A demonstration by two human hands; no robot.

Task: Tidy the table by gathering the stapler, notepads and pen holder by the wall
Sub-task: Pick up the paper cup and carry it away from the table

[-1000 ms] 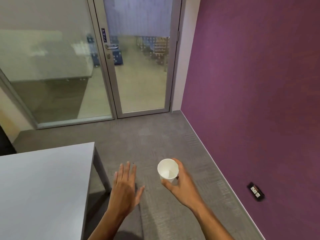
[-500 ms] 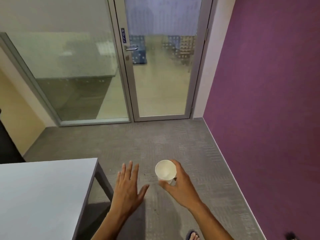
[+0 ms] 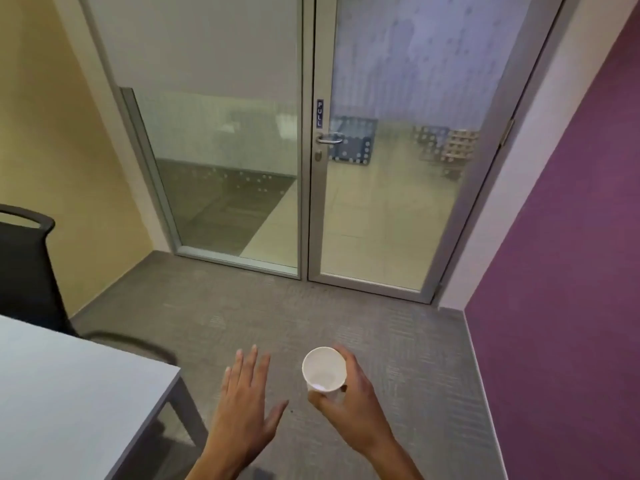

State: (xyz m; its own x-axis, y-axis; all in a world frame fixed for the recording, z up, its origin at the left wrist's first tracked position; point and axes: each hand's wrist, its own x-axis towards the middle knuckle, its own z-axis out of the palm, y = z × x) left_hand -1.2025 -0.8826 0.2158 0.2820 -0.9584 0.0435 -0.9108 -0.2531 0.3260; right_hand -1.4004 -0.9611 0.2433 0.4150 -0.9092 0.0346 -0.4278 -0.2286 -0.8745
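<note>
My right hand [image 3: 353, 407] grips a white paper cup [image 3: 323, 370], held upright with its mouth toward me and nothing visible inside. It hovers over the grey carpet, right of the table. My left hand [image 3: 244, 414] is flat and open beside it, palm down, fingers spread, holding nothing. The corner of the white table [image 3: 69, 403] fills the lower left; the part in view is bare. No stapler, notepad or pen holder shows in this view.
A black chair [image 3: 24, 268] stands behind the table at the left. A glass door [image 3: 391, 209] with a metal handle [image 3: 329, 138] faces me. A purple wall [image 3: 561, 289] runs along the right, a yellow wall [image 3: 62, 140] on the left.
The view has swung left and up: the door has shifted right and the chair and yellow wall have come into sight. Both hands keep their pose, cup still held.
</note>
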